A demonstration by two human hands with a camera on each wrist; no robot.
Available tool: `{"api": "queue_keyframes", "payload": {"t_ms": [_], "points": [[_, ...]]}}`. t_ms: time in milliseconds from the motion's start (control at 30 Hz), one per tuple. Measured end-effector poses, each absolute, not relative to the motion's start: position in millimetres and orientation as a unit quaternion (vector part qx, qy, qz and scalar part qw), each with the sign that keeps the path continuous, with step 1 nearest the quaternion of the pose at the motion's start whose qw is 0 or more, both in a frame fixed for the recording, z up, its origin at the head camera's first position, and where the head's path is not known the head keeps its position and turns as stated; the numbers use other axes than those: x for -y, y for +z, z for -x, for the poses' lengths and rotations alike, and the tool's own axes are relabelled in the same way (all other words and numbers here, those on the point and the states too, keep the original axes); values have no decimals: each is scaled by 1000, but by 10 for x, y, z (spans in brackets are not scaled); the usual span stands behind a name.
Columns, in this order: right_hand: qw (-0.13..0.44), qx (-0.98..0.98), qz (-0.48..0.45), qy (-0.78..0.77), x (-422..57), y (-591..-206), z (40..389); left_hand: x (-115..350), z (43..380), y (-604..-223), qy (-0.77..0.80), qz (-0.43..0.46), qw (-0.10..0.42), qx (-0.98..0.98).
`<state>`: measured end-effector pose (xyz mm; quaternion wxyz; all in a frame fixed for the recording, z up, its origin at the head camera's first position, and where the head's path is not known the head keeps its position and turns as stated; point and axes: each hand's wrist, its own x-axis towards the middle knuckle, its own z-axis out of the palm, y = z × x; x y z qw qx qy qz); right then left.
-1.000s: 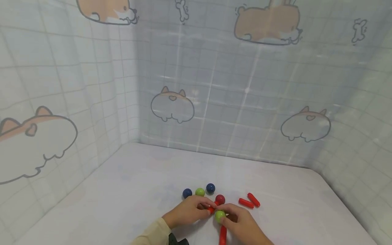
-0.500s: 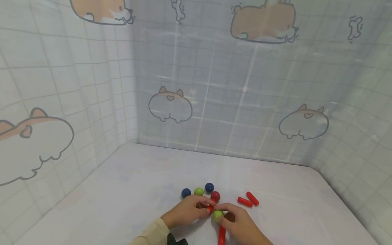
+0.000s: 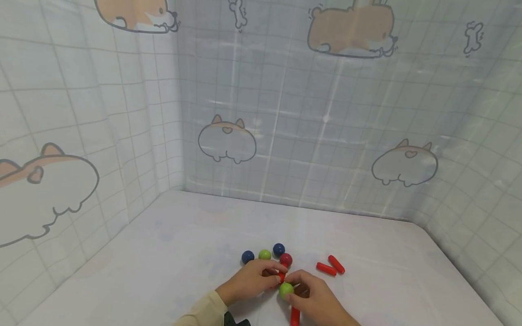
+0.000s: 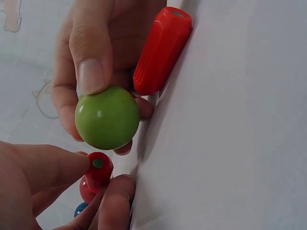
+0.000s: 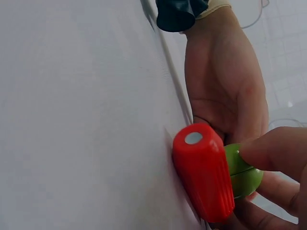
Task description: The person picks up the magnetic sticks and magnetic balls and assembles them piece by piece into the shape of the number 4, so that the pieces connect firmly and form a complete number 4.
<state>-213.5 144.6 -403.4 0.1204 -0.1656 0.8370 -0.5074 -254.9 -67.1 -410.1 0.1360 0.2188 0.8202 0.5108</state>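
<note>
My left hand point(image 3: 254, 280) pinches a red stick point(image 4: 98, 167) between thumb and fingers; its flat metal end faces the green ball. At the stick's far end is a red ball point(image 3: 286, 260). Close beside it, my right hand point(image 3: 313, 296) holds a glossy green ball point(image 4: 108, 117) between thumb and fingertips. In the left wrist view a small gap shows between this ball and the stick's end. Another red stick point(image 5: 204, 172) lies on the table by the right hand, a pale metal disc in its end.
Beyond the left hand sit two dark blue balls point(image 3: 279, 249) and a second green ball point(image 3: 264, 255). Two red sticks point(image 3: 331, 266) lie to the right on the white table point(image 3: 195, 226). Curtains with a grid and dog drawings point(image 3: 228, 145) surround the table.
My right hand has brought the green ball slightly left and nearer to me. The red ball and the held red stick have swung a little left. Both hands keep their holds.
</note>
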Motion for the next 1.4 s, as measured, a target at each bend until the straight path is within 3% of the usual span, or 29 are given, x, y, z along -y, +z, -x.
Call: {"api": "queue_keyframes", "payload": {"t_ms": [1400], "points": [[109,-874,112,-460,-1284,-4064,2105,674,2479,-4111,515,-224,107,-820]]}}
